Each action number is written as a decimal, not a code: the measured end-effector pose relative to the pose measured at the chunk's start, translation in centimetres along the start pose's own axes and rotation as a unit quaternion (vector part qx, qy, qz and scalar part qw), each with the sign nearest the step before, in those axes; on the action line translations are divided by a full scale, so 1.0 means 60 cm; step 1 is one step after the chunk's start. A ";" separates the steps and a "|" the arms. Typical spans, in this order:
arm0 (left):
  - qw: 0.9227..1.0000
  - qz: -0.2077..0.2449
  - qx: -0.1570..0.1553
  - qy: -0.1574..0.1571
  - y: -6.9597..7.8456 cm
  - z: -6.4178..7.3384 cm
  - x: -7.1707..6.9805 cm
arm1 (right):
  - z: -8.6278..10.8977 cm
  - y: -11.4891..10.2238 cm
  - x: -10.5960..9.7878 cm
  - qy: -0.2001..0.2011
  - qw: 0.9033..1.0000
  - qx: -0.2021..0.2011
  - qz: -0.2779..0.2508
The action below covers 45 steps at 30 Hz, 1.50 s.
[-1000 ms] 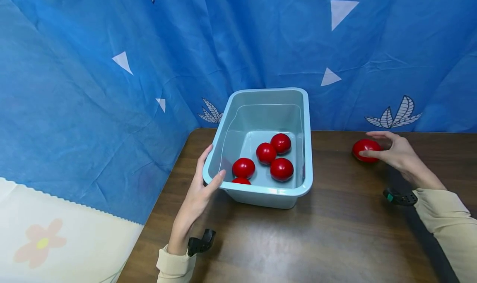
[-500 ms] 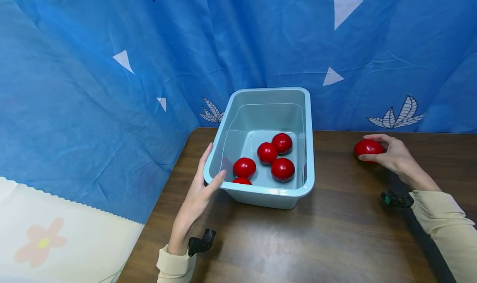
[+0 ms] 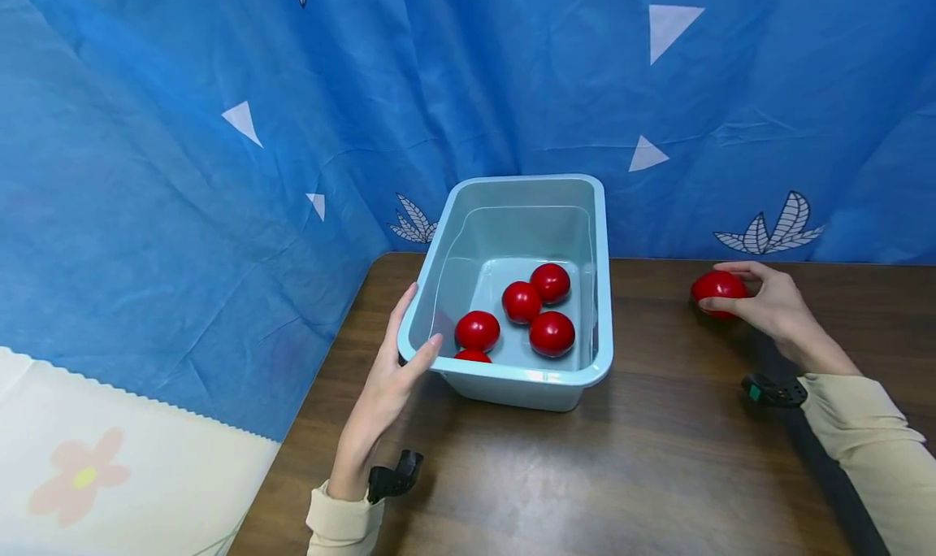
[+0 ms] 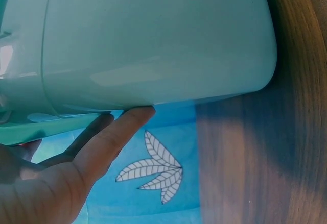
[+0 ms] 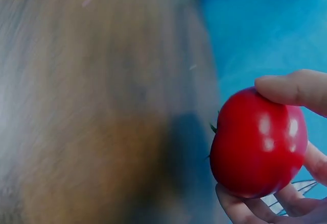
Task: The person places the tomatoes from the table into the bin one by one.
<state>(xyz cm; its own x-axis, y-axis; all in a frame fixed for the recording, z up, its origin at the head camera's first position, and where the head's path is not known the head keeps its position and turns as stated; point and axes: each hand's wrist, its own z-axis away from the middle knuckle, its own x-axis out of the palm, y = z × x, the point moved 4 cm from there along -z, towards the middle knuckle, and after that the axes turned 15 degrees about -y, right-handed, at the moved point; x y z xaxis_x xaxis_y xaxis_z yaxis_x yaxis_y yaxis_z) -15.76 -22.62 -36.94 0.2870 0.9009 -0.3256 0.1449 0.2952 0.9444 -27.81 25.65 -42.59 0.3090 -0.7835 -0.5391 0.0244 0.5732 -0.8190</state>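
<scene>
On the right side of the table, my right hand [image 3: 778, 304] grips a red tomato [image 3: 720, 293] between thumb and fingers. The right wrist view shows this glossy tomato [image 5: 258, 145] with small green stem bits on its left side, the thumb above and fingers below. A light blue plastic bin [image 3: 541, 373] stands left of it, with several red tomatoes inside; one [image 3: 474, 356] is partly hidden by the front rim. My left hand [image 3: 391, 377] holds the bin's left front corner, thumb over the rim. Its fingers [image 4: 110, 140] lie against the outer wall in the left wrist view.
Behind the brown wooden table [image 3: 658, 475] hangs a blue patterned curtain [image 3: 526, 76], close to the bin's back. A pale cloth [image 3: 146, 475] with a flower print lies beyond the table's left edge. Each wrist wears a black camera mount [image 3: 775, 391].
My right hand has shifted slightly left and its fingers have closed in around the tomato. The left hand and the bin stay in place.
</scene>
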 end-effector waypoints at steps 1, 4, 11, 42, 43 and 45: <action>1.000 0.000 0.001 0.000 0.000 0.000 0.000 | 0.003 -0.006 -0.002 0.006 1.000 -0.003 -0.007; 1.000 0.000 0.003 -0.002 0.000 -0.001 0.001 | 0.011 -0.032 -0.011 0.029 0.999 -0.018 -0.021; 1.000 0.000 0.009 0.000 -0.001 -0.001 -0.003 | 0.035 -0.142 -0.015 0.067 0.995 -0.067 -0.030; 0.999 0.037 0.018 -0.012 -0.002 -0.018 0.021 | -0.007 -0.422 0.127 -0.111 0.972 -0.180 -0.101; 0.999 0.038 0.018 -0.012 -0.002 -0.018 0.022 | -0.012 -0.423 0.132 -0.116 0.972 -0.178 -0.098; 0.999 0.039 0.016 -0.011 -0.002 -0.019 0.024 | -0.019 -0.424 0.140 -0.124 0.973 -0.174 -0.091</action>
<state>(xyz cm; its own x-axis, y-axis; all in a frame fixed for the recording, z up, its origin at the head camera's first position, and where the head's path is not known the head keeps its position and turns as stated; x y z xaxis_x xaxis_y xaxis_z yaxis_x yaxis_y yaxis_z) -16.41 -21.00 -37.46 0.3191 0.9134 -0.2529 0.1513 0.2143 0.9650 -26.94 4.19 -26.53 0.5503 -0.7581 -0.3499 -0.2101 0.2799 -0.9368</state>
